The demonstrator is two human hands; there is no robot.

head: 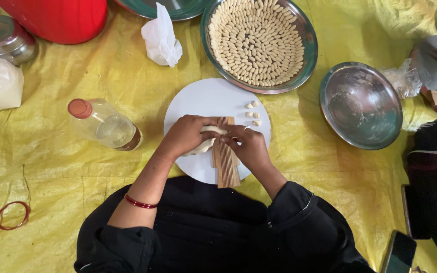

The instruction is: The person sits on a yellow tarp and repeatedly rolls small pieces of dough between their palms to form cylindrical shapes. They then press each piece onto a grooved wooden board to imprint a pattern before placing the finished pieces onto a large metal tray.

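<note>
Pressing soft dough lump [204, 139] onto ridged wooden board [225, 151], centre of white round slab [198, 101]. Your left hand [185, 135] cups lump; right hand [249, 146] pinches its right end. Dough likely light, pliable, slightly sticky; grip gently at ends. Cut pieces [253, 114] lie just beyond.

My left hand [188, 135] and right hand [249, 146] meet at frame centre, fingers curled inward, palms down. Both forearms angle up from the lower middle, sleeves pushed back.

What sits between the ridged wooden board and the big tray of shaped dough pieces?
In the head view, four small dough pieces lie on the white round board between the ridged wooden board and the tray.
</note>
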